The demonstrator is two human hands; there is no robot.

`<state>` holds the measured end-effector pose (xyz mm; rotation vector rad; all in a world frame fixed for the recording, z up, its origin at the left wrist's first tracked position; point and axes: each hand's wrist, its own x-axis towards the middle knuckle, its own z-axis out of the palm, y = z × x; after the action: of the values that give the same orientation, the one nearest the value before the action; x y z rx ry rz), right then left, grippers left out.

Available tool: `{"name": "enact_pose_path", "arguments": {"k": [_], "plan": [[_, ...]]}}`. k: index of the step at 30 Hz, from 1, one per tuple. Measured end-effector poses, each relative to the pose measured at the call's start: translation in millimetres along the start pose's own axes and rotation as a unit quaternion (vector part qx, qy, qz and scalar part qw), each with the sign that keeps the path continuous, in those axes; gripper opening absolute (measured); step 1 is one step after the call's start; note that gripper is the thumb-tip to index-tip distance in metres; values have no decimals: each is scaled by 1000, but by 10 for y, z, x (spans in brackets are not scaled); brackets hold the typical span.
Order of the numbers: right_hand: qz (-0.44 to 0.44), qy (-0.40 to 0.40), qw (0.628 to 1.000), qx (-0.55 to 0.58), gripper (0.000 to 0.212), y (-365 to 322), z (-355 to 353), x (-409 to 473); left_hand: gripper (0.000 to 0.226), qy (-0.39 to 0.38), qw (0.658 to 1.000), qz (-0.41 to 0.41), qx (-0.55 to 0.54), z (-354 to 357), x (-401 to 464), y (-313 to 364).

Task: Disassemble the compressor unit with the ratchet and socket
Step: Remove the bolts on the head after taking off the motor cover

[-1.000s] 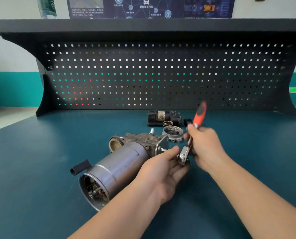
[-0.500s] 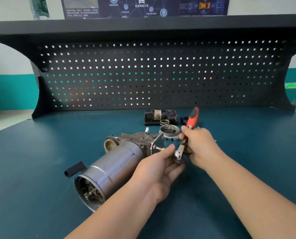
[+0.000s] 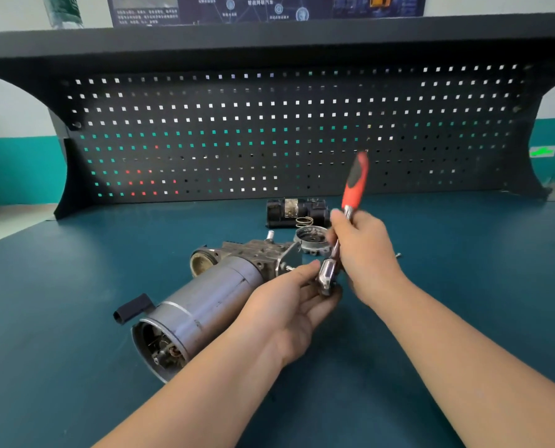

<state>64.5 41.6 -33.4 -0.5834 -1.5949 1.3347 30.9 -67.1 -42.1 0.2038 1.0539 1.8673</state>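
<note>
the compressor unit (image 3: pixel 205 302) lies on its side on the teal bench (image 3: pixel 59 350), its long axis going from near-left to far-right. the bolt end is at the far-right, just left of the left hand (image 3: pixel 289 305). this hand, palm up with fingers nearly straight, supports the ratchet (image 3: pixel 344 234) head under it. the right hand (image 3: pixel 363 250) grips the shaft below the red handle, which points up and away. behind them lie a round cover (image 3: pixel 310 239), a spring (image 3: pixel 303 221) and a black motor part (image 3: pixel 295 211).
</note>
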Motion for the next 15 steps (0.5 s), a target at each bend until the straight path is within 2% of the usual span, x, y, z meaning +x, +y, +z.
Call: {"name": "enact_pose_path", "arguments": {"k": [1, 2, 3, 5, 6, 8, 10, 11, 13, 15], "plan": [[123, 0, 989, 83, 26, 37, 7, 27, 10, 0, 1000, 0, 1, 2, -1, -4], [183, -2, 974, 131, 26, 56, 19, 33, 11, 0, 1000, 0, 2, 2, -3, -5], [181, -4, 975, 128, 27, 57, 27, 36, 11, 1, 1000, 2, 2, -1, -2, -5], [30, -19, 999, 40, 28, -5, 31, -2, 12, 1, 1000, 6, 0, -14, -8, 7], [-77, -31, 997, 7, 25, -75, 31, -43, 13, 0, 1000, 9, -2, -19, -12, 12], [-236, -98, 966, -33, 15, -192, 10, -144, 15, -3, 1000, 13, -5, -19, -12, 14], [-321, -141, 932, -88, 11, -192, 10, -192, 16, -4, 1000, 10, 1, -23, -11, 11], [-330, -132, 929, -103, 12, -172, 9, -186, 15, -4, 1000, 8, 4, -26, -7, 13], [-255, -74, 959, -98, 18, -141, -1, -123, 14, -3, 1000, 6, 6, -26, 3, 20], [-45, -24, 999, -3, 24, -80, -21, -21, 13, 0, 1000, 8, 5, -12, 5, 17]]}}
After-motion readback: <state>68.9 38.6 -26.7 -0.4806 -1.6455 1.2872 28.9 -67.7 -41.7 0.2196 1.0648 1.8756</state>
